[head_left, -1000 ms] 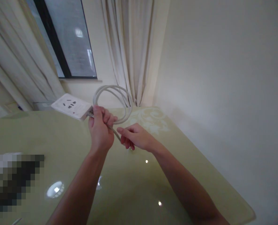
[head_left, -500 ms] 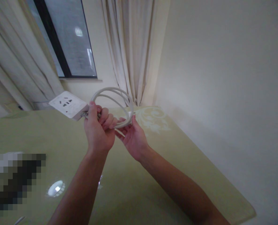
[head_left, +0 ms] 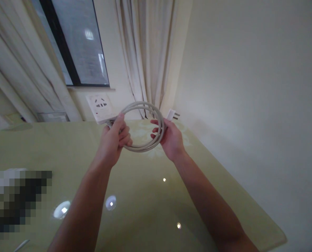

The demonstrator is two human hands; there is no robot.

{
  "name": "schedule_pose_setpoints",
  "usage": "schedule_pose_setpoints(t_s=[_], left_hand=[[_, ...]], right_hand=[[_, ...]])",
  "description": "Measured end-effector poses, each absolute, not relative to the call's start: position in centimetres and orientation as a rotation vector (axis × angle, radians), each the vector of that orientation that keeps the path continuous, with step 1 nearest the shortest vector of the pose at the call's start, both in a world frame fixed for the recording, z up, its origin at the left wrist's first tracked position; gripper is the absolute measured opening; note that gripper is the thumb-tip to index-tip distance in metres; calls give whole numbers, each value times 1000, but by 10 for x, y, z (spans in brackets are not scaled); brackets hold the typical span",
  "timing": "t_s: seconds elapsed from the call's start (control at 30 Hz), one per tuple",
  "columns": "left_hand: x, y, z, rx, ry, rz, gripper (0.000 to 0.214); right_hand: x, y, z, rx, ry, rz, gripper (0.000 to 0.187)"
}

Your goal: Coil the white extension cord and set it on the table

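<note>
Compared with half a second ago, my right hand (head_left: 174,140) is sitting farther to the right, the ring of cord (head_left: 161,123) is shifting right with it, and the socket block (head_left: 100,107) is sitting farther right, nearer the curtain.

A pale wall (head_left: 250,87) is filling the right side of my view, and a glossy green table (head_left: 140,217) is stretching below my arms, reflecting round lights. Pale curtains (head_left: 19,52) are hanging on both sides of a dark-framed window (head_left: 77,42). At the left, a pixelated patch (head_left: 19,199) is covering something on the table that I cannot make out.

My left hand (head_left: 113,138) is closing its fingers around the cord just beside the block, the thumb lying on top. My right hand is curving more loosely at the far side of the ring, its fingertips showing inside it; how firmly it is squeezing, I cannot tell. Between my hands the coiled cord is hanging above the table, near its far edge. The white block is tilting beyond my left thumb, its slots facing me. Past my right thumb the white plug (head_left: 171,114) is sticking out, its metal prongs (head_left: 177,114) pointing right.
</note>
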State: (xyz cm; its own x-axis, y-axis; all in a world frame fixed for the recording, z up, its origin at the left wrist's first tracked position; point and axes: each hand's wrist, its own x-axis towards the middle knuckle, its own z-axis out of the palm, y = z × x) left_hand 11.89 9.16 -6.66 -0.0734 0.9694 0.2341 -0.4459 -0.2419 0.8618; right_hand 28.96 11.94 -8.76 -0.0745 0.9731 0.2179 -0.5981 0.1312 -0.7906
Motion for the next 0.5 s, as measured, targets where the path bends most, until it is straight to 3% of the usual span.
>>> schedule_pose_setpoints(t_s=[0.13, 0.27, 0.4, 0.5], left_hand=[[117, 104, -82, 1202, 1026, 1592, 52], [115, 124, -113, 1320, 1349, 1315, 57], [118, 146, -161, 1165, 1344, 991, 65], [128, 156, -198, 1044, 1270, 952, 68]], right_hand=[[294, 128, -96, -690, -1134, 1223, 36], [302, 152, -119, -864, -1156, 1121, 34], [314, 181, -155, -1049, -1128, 1210, 31], [325, 198, -185, -1181, -1065, 1289, 28]])
